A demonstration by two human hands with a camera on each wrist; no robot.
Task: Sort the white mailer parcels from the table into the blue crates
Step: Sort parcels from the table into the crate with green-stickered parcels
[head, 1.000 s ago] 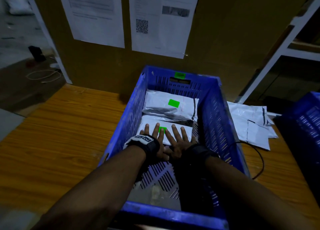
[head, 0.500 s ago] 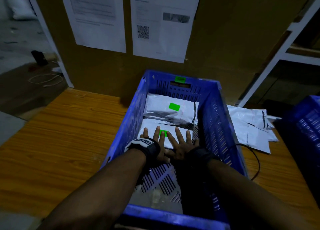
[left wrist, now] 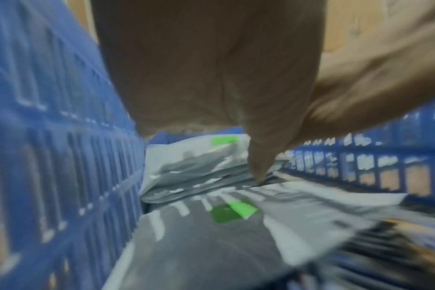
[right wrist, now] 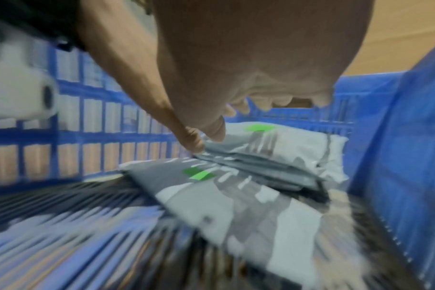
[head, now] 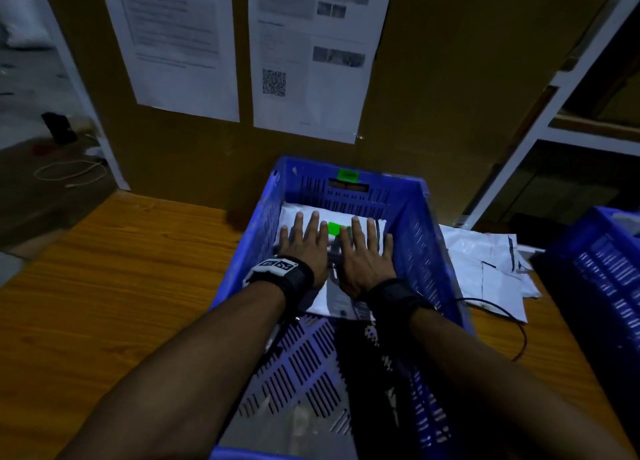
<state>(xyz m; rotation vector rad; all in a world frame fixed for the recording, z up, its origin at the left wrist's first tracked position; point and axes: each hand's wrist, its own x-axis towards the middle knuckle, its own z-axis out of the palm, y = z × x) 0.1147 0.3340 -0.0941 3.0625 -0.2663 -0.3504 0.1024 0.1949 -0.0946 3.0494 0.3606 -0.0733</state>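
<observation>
A blue crate (head: 263, 224) stands on the wooden table with two white mailers in it, each with a green sticker. The far mailer (head: 377, 225) lies against the crate's back wall. The near mailer (head: 332, 300) lies flat below my wrists. My left hand (head: 304, 248) and right hand (head: 365, 251) are side by side over the far mailer, fingers straight and spread. In the left wrist view my thumb (left wrist: 258, 162) touches the near edge of the far mailer (left wrist: 194, 157). The right wrist view shows both thumbs at that same edge of the far mailer (right wrist: 298, 149), with the near mailer (right wrist: 249, 206) below.
A loose pile of white mailers (head: 485, 262) lies on the table right of the crate, with a black cable (head: 519, 335) beside it. A second blue crate (head: 602, 276) stands at the far right. A cardboard wall with printed sheets (head: 180, 43) rises behind the table.
Both hands have moved forward from the near mailer onto the far one. Both mailers stay where they were.
</observation>
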